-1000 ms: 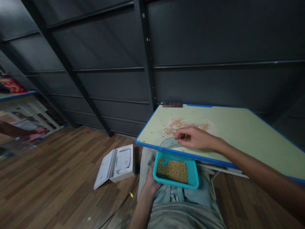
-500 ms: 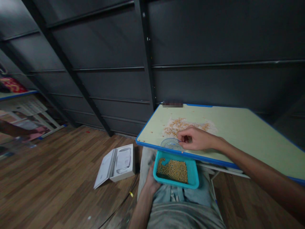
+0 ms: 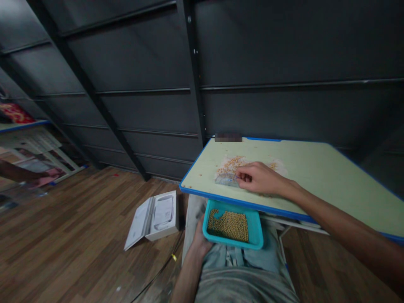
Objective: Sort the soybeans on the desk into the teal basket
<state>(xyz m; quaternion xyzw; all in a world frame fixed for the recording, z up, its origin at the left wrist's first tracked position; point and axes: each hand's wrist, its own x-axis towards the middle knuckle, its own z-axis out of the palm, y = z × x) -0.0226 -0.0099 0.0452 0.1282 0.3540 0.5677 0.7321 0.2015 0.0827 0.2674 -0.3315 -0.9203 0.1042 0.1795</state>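
My right hand (image 3: 257,179) is closed on a clear plastic protractor (image 3: 225,180), held over the pale table (image 3: 315,176) at the near edge of a spread of yellow beans (image 3: 235,162) and whitish powder. My fingers cover the protractor's right part. Below the table's blue edge, my left hand (image 3: 201,240) grips the left side of a turquoise tray (image 3: 255,225) above my lap. Many round tan beans (image 3: 232,225) lie in the tray, mostly toward its left and middle. Most of my left fingers are hidden under the tray.
An opened white box (image 3: 164,214) lies on the wooden floor to the left, beside a black cable (image 3: 160,269). A dark panelled wall (image 3: 142,105) stands behind the table. Far left, another person's hand (image 3: 50,174) reaches low near a second table (image 3: 34,141).
My right hand and the protractor have moved away from the table's near edge, up toward the beans. The protractor now looks flatter and overlaps the pile's near side. My left hand and tray stay put.
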